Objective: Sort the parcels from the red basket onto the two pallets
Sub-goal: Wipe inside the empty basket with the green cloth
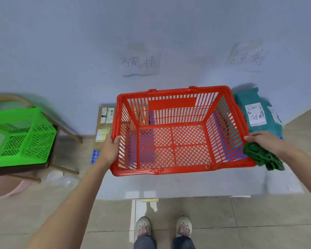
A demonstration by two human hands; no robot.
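The red basket (180, 170) hangs in front of me with nothing inside; the floor shows through its mesh. My left hand (111, 146) grips its left rim. My right hand (264, 141) holds its right rim. Brown cardboard parcels (104, 123) with white labels lie on a blue pallet (95, 156) left of the basket. A teal bagged parcel (257, 112) with a handwritten label lies on the right, behind the basket. A dark green crumpled bundle (264, 157) sits under my right wrist.
A green basket (23, 135) rests on a wooden chair (65, 130) at the left, above a pink tub (5, 189). Two handwritten paper signs (140, 62) are stuck on the wall. A grey sheet (187, 184) covers the floor below the basket. My shoes (162, 227) stand on tiles.
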